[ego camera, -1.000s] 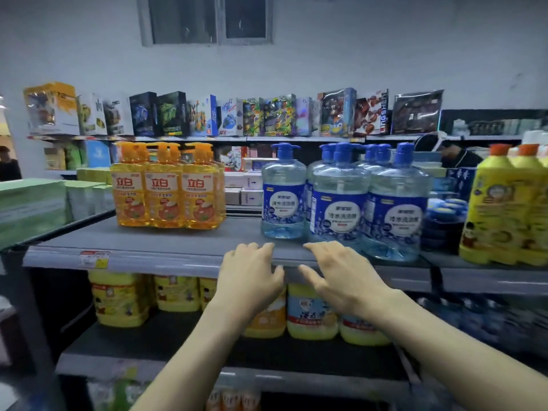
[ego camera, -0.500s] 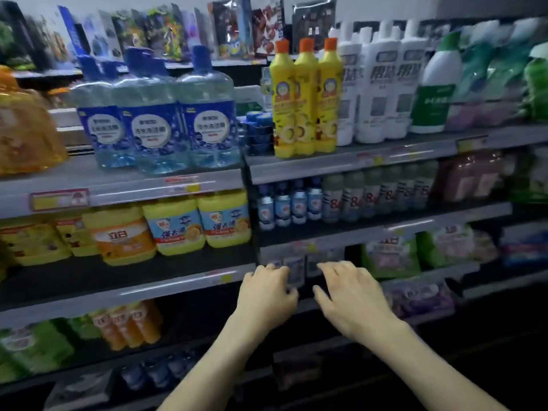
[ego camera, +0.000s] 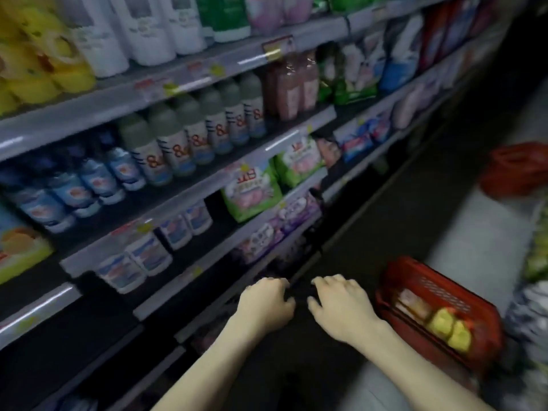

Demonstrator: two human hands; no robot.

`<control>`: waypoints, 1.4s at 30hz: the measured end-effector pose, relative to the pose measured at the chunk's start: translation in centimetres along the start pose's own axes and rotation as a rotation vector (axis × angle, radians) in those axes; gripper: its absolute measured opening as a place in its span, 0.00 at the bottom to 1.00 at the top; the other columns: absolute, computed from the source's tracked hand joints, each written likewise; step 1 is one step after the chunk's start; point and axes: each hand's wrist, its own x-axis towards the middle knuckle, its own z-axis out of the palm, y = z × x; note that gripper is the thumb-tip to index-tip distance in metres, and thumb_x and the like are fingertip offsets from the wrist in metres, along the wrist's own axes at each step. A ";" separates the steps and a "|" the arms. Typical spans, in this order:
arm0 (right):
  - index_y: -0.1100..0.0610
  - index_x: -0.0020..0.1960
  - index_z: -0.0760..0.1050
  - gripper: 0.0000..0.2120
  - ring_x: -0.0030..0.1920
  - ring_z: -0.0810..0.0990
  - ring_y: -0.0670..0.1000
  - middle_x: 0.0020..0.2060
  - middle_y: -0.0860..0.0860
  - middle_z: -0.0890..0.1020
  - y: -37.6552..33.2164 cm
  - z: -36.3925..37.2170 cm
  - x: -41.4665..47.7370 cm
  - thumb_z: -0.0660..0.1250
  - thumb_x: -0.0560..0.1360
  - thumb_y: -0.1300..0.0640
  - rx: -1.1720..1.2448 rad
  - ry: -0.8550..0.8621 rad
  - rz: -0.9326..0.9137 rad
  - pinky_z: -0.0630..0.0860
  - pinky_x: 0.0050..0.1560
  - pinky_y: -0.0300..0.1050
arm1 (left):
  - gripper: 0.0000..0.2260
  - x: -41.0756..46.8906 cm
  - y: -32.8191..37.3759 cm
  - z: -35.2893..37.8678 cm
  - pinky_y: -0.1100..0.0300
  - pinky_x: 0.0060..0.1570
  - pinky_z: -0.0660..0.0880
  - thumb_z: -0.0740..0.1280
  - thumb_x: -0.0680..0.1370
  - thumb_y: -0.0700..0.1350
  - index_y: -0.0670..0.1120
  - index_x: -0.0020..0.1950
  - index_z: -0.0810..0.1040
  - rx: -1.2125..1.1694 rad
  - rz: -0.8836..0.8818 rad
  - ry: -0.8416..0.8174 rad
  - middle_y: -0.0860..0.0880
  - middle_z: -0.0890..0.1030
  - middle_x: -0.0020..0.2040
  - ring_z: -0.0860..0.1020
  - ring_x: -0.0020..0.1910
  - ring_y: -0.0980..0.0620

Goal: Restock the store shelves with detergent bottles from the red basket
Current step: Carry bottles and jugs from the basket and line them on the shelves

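Note:
A red basket stands on the floor at the lower right, with yellow-capped bottles lying inside it. My left hand and my right hand hover side by side in front of the low shelves, left of the basket. Both hold nothing and their fingers hang loosely curled. Store shelves full of detergent bottles and bags fill the left and upper part of the view. The picture is blurred by motion.
A second red basket sits farther down the aisle on the right. Goods are piled at the right edge. Pale floor runs between the shelves and these piles.
The view has swung down and to the right, from the upper shelves to the low shelves and floor. The red basket has come into sight. Both hands stay empty, close together.

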 end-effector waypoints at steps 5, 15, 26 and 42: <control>0.52 0.71 0.74 0.22 0.68 0.77 0.57 0.66 0.52 0.81 5.2 2.2 0.6 0.57 0.83 0.42 0.015 -0.093 0.200 0.72 0.67 0.54 | 0.21 5.8 3.2 2.9 0.52 0.63 0.78 0.63 0.82 0.53 0.52 0.74 0.76 0.011 0.121 -0.145 0.48 0.81 0.68 0.80 0.66 0.46; 0.54 0.72 0.73 0.23 0.70 0.77 0.58 0.69 0.54 0.78 11.0 7.3 -0.5 0.58 0.84 0.43 0.238 -0.219 0.529 0.74 0.68 0.52 | 0.19 13.1 7.0 8.4 0.49 0.64 0.77 0.62 0.82 0.53 0.49 0.70 0.78 0.155 0.262 -0.401 0.45 0.81 0.66 0.80 0.66 0.41; 0.55 0.66 0.75 0.19 0.65 0.79 0.59 0.65 0.55 0.81 20.5 13.2 0.0 0.60 0.82 0.44 0.385 -0.370 0.636 0.74 0.64 0.52 | 0.18 19.7 18.0 14.7 0.47 0.64 0.77 0.64 0.81 0.53 0.47 0.67 0.79 0.270 0.318 -0.600 0.43 0.81 0.65 0.80 0.64 0.40; 0.58 0.70 0.74 0.21 0.67 0.78 0.60 0.68 0.58 0.79 40.2 15.4 3.3 0.58 0.84 0.47 0.541 -0.433 0.686 0.76 0.60 0.51 | 0.17 31.2 35.0 19.3 0.50 0.58 0.77 0.62 0.80 0.50 0.48 0.66 0.80 0.427 0.305 -0.673 0.44 0.82 0.63 0.81 0.61 0.40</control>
